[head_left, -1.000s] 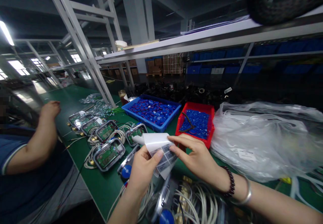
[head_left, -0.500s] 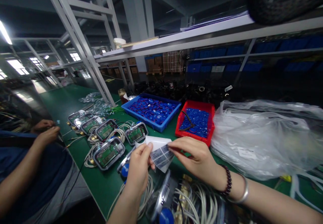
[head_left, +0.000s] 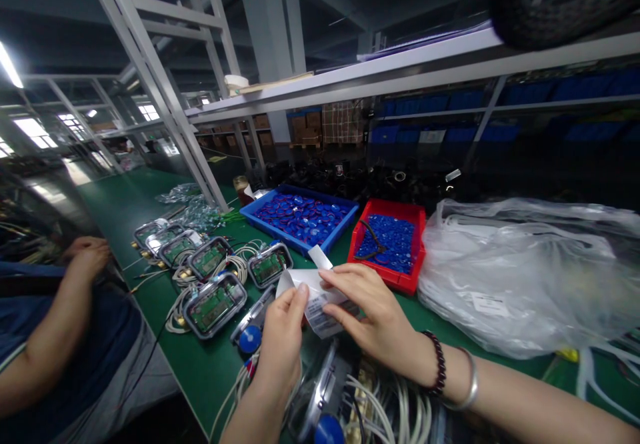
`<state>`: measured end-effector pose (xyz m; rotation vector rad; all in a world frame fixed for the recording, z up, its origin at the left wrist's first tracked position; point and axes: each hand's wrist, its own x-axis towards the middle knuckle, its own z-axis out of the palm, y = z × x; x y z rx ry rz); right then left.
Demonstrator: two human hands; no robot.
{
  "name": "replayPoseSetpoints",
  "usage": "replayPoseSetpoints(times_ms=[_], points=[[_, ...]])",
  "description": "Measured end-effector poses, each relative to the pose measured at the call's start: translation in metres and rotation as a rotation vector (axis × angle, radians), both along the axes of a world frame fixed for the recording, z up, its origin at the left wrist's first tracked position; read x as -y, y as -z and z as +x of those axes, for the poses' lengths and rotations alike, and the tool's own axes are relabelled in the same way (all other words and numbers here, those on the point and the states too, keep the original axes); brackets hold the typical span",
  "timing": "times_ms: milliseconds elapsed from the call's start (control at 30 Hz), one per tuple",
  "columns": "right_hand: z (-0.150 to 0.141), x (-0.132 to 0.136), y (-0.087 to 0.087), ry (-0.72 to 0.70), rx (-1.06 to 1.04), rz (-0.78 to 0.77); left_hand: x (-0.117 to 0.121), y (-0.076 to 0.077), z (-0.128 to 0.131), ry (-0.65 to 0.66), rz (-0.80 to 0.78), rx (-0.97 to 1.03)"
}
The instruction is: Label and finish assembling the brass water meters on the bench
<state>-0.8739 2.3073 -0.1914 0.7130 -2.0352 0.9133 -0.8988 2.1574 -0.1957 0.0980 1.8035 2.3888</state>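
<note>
Above the green bench [head_left: 200, 371], the left hand [head_left: 280, 341] pinches a label sheet [head_left: 311, 283] by its left side; the sheet looks feather-light, limp and easily creased, best held by its margins; a white strip [head_left: 320, 256] pokes up; the right hand [head_left: 376, 312] has fingertips on the sheet's right side, though whether it pinches I cannot tell.

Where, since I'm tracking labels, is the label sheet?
Head view, lower middle: the label sheet is pinched by the left hand, right hand at its right.
</note>
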Motion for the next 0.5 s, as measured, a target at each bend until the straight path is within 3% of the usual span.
replayPoseSetpoints(times_ms=[300,500], points=[[0.0025,0.0043,0.0028,-0.062,0.277,-0.279,-0.0042,0.0012,0.0034,0.0,-0.013,-0.035],[0.0011,0.001,0.0057,-0.048,0.019,-0.112,-0.0106,-0.005,0.0036,0.03,0.12,0.092]])
